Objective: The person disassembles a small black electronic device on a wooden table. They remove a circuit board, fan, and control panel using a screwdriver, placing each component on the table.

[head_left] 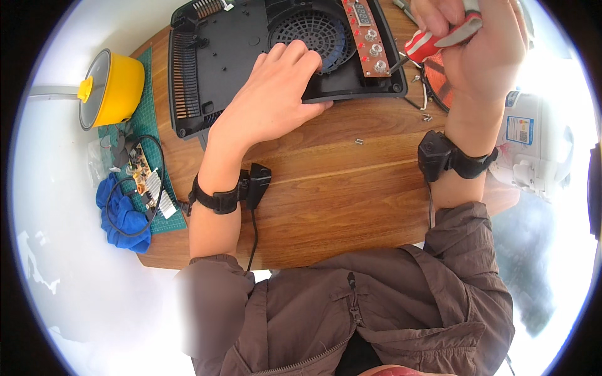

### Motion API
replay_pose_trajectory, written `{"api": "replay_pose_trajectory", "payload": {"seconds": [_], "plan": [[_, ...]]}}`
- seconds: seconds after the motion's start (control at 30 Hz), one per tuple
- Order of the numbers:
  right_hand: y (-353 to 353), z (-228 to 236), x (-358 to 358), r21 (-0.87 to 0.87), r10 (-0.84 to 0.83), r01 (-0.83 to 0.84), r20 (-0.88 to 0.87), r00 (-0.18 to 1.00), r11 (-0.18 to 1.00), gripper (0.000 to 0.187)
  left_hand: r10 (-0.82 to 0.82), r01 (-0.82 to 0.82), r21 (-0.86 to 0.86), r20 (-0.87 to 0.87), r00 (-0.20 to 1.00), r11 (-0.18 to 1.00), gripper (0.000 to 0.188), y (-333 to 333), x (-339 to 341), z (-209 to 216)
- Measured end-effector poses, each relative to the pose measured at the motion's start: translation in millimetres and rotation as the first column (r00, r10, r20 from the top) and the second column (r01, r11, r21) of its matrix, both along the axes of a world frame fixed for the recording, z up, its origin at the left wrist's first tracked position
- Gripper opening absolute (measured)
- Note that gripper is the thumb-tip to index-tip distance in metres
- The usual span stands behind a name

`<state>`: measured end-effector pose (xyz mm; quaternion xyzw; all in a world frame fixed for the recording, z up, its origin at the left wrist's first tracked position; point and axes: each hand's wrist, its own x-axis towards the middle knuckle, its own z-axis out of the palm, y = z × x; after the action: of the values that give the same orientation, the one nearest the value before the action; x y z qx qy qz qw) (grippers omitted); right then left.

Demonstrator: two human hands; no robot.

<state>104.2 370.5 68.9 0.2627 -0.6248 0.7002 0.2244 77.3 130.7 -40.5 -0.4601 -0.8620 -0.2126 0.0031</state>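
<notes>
Screwdriver at the board, work seemingly midway

In the head view, we see the red circuit board [369, 39] seated in the black housing [241, 47] on the wooden surface [332, 194]. Our right hand's [483, 59] grip is closed round a screwdriver [424, 46], tip at the board's near right corner; our left hand [276, 84] clasps the near rim. With screws [359, 141] lying loose, we judge the work unfinished; whether it is assembly or removal, we cannot tell.
</notes>
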Motion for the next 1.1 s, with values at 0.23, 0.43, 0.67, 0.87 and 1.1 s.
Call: {"api": "replay_pose_trajectory", "payload": {"seconds": [0.23,0.43,0.67,0.87,1.1], "plan": [[-8,-20,-17,-0.217,0.058,-0.047,0.047,0.997,0.975,0.02,0.012,-0.012,-0.003,0.026,1.0,1.0,0.043,0,0,1],[0,-42,-32,-0.349,-0.113,0.069,-0.109,0.988,0.934,0.032,0.009,-0.008,-0.009,0.052,0.999,1.0,0.043,2,0,3],[4,-27,-16,-0.028,0.101,-0.1,0.07,0.992,0.995,0.025,0.019,-0.015,-0.062,0.07,0.997,0.998,0.043,4,1,9],[-28,-40,-5,0.18,-0.371,0.394,-0.148,0.917,0.901,0.02,0.027,-0.022,-0.045,0.103,0.994,0.999,0.052,3,-1,5],[-78,-66,-24,0.188,-0.514,0.727,-0.592,0.62,0.661,0.018,0.111,-0.111,0.046,-0.002,0.994,0.993,0.067,17,17,4]]}}
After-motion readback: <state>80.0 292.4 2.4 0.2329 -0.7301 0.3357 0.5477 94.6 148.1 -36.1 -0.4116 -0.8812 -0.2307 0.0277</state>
